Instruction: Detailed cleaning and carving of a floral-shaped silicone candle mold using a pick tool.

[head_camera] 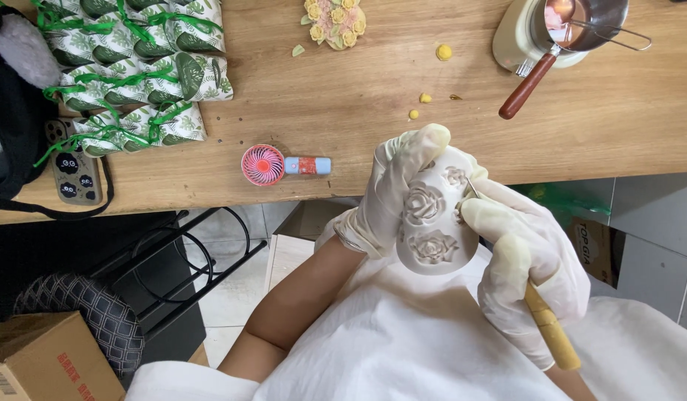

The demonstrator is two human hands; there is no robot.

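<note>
Below the near edge of the wooden table (343, 111), over the person's white-clad lap, a white oval mould (432, 223) is held. Three rose shapes are sunk into its face: a small one at the top, a larger one in the middle, and another near the bottom. Its long axis runs roughly up and down in the view, leaning slightly, with the upper end towards the table and the rounded lower end towards the body.

The mould is gripped from the left by the gloved left hand (388, 197), whose fingers are curled closed around its edge, the thumb lying along the top.

A thin tool with a wooden handle (551, 330) is clasped by the gloved right hand (529, 260), its fingers wrapped shut on the shaft. The metal tip is set at the mould's upper right edge, while the handle slants down and to the right.
</note>
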